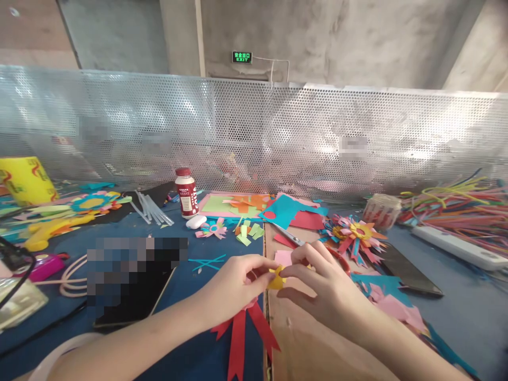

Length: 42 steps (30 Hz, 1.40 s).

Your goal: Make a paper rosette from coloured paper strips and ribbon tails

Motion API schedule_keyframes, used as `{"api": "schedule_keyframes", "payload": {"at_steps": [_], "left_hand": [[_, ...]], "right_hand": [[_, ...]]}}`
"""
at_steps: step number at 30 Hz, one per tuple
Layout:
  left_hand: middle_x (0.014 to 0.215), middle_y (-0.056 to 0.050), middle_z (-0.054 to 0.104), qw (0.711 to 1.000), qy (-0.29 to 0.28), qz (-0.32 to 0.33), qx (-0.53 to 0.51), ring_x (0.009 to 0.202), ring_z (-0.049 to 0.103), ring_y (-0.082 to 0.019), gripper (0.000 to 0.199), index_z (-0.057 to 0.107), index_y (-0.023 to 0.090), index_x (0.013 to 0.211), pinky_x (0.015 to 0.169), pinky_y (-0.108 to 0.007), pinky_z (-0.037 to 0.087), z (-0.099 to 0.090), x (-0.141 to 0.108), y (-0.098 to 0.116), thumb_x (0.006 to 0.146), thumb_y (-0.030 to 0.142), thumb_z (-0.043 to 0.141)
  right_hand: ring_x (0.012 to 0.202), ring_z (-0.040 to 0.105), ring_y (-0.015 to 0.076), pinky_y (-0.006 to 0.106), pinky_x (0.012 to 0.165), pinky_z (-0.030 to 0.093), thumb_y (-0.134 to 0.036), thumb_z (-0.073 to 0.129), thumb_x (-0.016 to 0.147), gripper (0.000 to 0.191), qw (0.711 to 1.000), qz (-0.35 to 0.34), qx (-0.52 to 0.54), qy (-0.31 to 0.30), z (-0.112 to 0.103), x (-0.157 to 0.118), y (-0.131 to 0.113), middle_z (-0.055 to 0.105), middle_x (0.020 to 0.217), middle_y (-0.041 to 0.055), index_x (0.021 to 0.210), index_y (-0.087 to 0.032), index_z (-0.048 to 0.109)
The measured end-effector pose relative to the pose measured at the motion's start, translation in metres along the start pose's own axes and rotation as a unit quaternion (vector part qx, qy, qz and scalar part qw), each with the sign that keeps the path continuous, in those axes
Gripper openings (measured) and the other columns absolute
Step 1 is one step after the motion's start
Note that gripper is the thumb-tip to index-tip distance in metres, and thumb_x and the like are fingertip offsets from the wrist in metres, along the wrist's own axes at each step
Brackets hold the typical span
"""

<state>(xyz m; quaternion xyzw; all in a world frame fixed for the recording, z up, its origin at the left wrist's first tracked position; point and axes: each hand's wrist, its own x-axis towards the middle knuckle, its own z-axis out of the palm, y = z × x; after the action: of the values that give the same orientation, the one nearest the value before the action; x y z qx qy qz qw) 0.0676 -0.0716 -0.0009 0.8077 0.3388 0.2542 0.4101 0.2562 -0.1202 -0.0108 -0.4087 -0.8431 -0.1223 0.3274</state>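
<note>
My left hand (pixel 250 280) pinches a small yellow paper piece (pixel 277 278) between thumb and index finger. On the other side of that piece, my right hand (pixel 317 275) touches its edge with the index finger, the other fingers apart and curved. Red paper strips (pixel 238 344) hang down below my left hand, over the blue table and the edge of the brown board (pixel 301 344). Scissors (pixel 288 234) lie just beyond my right hand, their red handle partly hidden by it. A pink paper square (pixel 282 257) lies behind the yellow piece.
A bottle (pixel 186 193), cut paper pieces (pixel 250 231) and blue sheets (pixel 282 209) stand or lie at the back. Paper flowers (pixel 359 234), a dark phone (pixel 408 272) and a power strip (pixel 458 247) are on the right. At left lies a black tablet (pixel 137 286).
</note>
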Motion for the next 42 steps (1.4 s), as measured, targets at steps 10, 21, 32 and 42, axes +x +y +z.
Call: {"api": "schedule_keyframes", "payload": {"at_steps": [10,21,32,42], "left_hand": [[0.073,-0.001,0.066,1.000,-0.011,0.005,-0.012,0.057,0.053,-0.012,0.030,0.066,0.023,0.108,0.060,-0.023,0.041,0.002,-0.001,-0.002,0.084,0.032,0.050],[0.079,-0.004,0.069,0.984,-0.056,-0.038,-0.164,0.085,0.062,-0.020,0.028,0.066,0.020,0.106,0.079,-0.033,0.047,-0.002,0.001,-0.001,0.081,0.029,0.055],[0.086,-0.003,0.063,0.949,-0.040,-0.025,-0.313,0.086,0.064,-0.019,0.011,0.058,0.015,0.082,0.081,-0.037,0.051,-0.002,0.003,-0.003,0.077,0.024,0.064],[0.083,0.000,0.069,0.973,-0.005,-0.044,-0.228,0.079,0.062,-0.013,0.008,0.066,0.018,0.081,0.076,-0.025,0.045,-0.004,0.004,-0.004,0.073,0.021,0.066]], "right_hand": [[0.080,0.045,0.0185,0.032,0.070,0.042,-0.021,0.054,0.085,0.011,1.000,-0.011,-0.008,-0.022,-0.003,0.002,-0.002,0.055,0.084,0.0053,0.088,-0.022,0.065],[0.084,0.051,0.0183,0.032,0.070,0.049,-0.016,0.052,0.083,0.013,0.995,0.024,0.092,-0.009,-0.004,0.003,-0.001,0.053,0.092,0.0067,0.086,-0.022,0.063],[0.105,0.051,0.0169,0.028,0.080,0.050,-0.028,0.055,0.084,0.009,0.924,0.201,0.326,-0.017,0.001,0.005,0.002,0.050,0.105,0.0041,0.080,-0.023,0.061],[0.073,0.056,0.0133,0.027,0.067,0.046,-0.029,0.053,0.085,0.013,0.876,0.277,0.395,-0.011,0.010,0.004,0.001,0.059,0.078,0.0002,0.079,-0.018,0.058]]}}
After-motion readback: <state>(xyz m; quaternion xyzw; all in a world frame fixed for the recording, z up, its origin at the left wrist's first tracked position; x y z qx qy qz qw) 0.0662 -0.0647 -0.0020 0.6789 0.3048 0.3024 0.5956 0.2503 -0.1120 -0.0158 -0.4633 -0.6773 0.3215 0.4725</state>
